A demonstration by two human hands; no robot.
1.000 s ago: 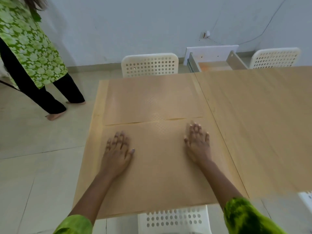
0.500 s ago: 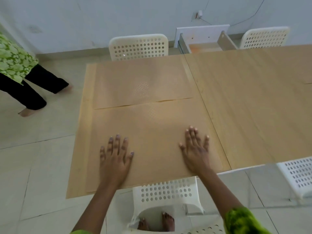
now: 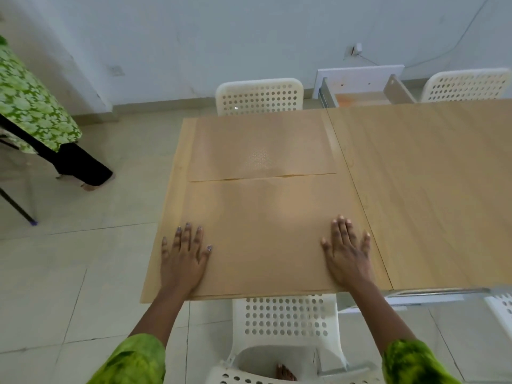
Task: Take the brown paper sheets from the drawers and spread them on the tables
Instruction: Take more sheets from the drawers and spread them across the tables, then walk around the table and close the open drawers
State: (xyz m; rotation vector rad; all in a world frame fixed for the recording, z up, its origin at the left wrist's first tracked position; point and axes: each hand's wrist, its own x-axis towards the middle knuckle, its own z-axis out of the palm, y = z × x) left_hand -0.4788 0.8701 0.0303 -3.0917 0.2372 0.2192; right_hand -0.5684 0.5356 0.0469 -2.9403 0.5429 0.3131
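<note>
Two brown paper sheets lie flat on the left wooden table (image 3: 163, 245). The far sheet (image 3: 260, 146) covers the back half; the near sheet (image 3: 266, 231) covers the front half, and their edges meet across the middle. My left hand (image 3: 184, 259) presses flat on the near sheet's left side with fingers spread. My right hand (image 3: 346, 252) presses flat on its right side, fingers apart. An open white drawer (image 3: 360, 87) sticks out beyond the far edge of the right table (image 3: 432, 189), with a brown sheet visible inside.
White perforated chairs stand at the far side (image 3: 259, 97), far right (image 3: 468, 84), right below me (image 3: 285, 320) and at the near right (image 3: 501, 303). Another person in green top and black trousers (image 3: 41, 117) stands on the tiled floor at left.
My hands have slid toward me and apart across the near sheet, now resting near its front edge. The view has shifted back; the other person moved left.
</note>
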